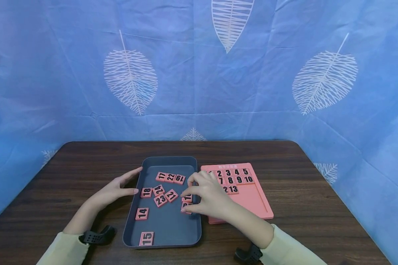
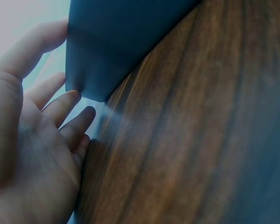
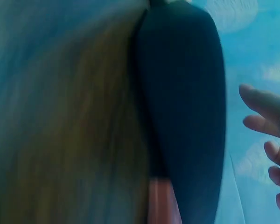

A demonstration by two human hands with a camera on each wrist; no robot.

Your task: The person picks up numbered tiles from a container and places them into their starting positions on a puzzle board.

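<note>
My left hand [image 1: 116,189] touches the left rim of a dark grey tray [image 1: 167,228] with its thumb and fingertips; in the left wrist view its fingers [image 2: 60,108] extend along the tray's side. Over the tray's right side is my right hand [image 1: 209,195], its thumb and fingers apart and bent just above two number tiles [image 1: 187,198], which they partly hide. Nothing shows between its fingers [image 3: 266,123] in the right wrist view. Several more pink number tiles lie about the tray, among them 23 [image 1: 160,200], 14 [image 1: 142,213] and 15 [image 1: 146,238].
To the tray's right lies a pink number board [image 1: 252,197], with tiles in its upper rows and some hidden behind the right hand. Both stand on a dark wooden table [image 1: 305,206]. Behind it hangs a blue cloth [image 1: 192,81] with white leaf prints.
</note>
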